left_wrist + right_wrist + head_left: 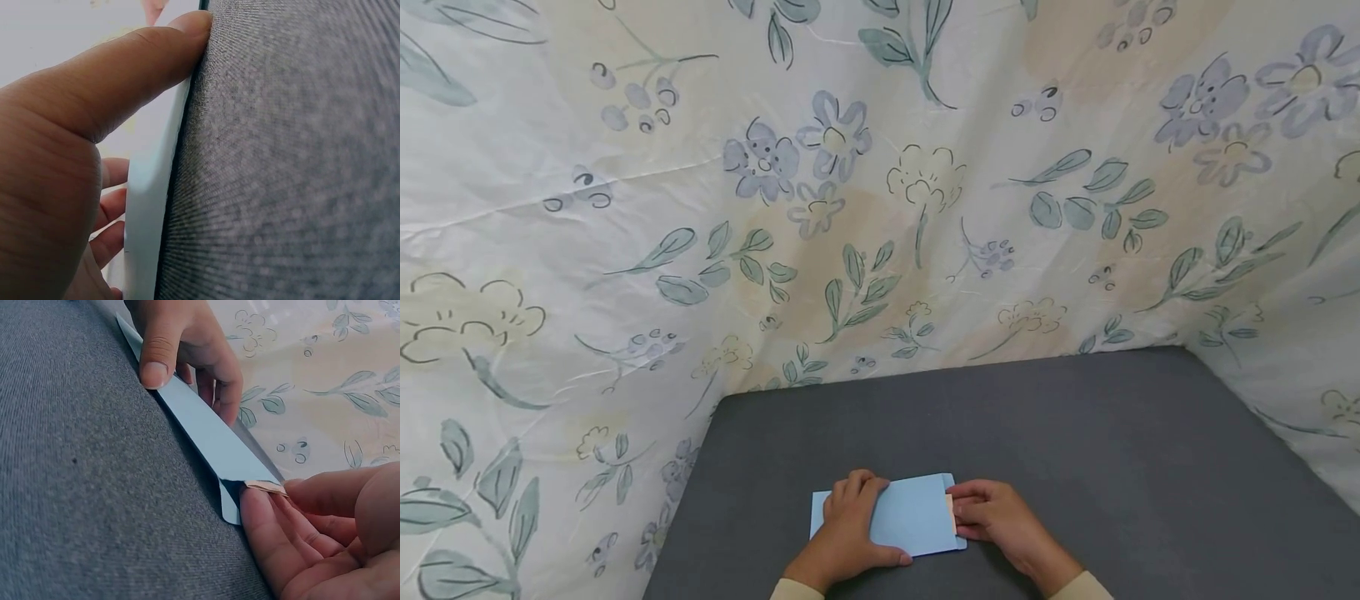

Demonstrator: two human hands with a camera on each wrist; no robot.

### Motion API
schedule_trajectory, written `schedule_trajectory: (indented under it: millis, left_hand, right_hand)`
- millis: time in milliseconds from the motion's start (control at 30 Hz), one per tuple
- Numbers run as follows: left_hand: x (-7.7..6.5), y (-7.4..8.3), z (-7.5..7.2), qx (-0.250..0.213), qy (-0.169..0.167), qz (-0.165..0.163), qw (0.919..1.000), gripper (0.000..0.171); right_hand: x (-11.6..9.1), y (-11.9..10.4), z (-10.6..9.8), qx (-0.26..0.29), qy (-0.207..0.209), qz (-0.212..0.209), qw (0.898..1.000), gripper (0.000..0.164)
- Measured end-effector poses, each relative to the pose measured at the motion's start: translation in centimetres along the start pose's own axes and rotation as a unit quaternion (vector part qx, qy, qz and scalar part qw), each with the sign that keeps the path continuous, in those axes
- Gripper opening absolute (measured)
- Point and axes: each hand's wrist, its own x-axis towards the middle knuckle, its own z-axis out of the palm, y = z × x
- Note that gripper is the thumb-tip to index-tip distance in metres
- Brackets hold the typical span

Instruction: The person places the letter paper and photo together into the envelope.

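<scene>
Left hand [848,533] presses the blue envelope [910,517] flat; right hand [1000,518] pinches its tan insert [951,510].

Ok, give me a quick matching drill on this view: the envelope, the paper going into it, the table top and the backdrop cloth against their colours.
Things:
1. envelope
2. paper slip at the envelope's open end
3. table top
4. backdrop cloth

Colours:
a. dark grey
b. pale tan
c. cream with blue and green flowers
d. light blue

Pairs: 1-d, 2-b, 3-a, 4-c.

The left hand rests on the envelope's left part, while the right hand pinches the slip at the opening.
</scene>
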Motion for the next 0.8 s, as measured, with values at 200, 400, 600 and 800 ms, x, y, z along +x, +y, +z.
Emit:
schedule_trajectory:
  millis: [200, 400, 600, 800]
  left_hand:
    - [0.03, 0.10, -0.01, 0.000, 0.000, 0.002, 1.0000, 0.107]
    - [0.12, 0.02, 0.02, -0.006, -0.004, 0.002, 1.0000, 0.106]
    - [0.23, -0.07, 0.07, -0.003, -0.005, 0.006, 1.0000, 0.104]
    - [0.19, -0.29, 0.17, -0.004, -0.011, 0.010, 0.9999, 0.104]
  right_hand:
    - [0.16, 0.00, 0.41, -0.010, 0.017, 0.009, 1.000, 0.039]
    - [0.40, -0.26, 0.79, -0.028, 0.021, 0.019, 0.999, 0.043]
    - [0.28, -0.49, 0.79, -0.025, 0.009, 0.024, 0.999, 0.054]
    - [-0.41, -0.67, -0.13, -0.009, 0.003, 0.016, 1.000, 0.053]
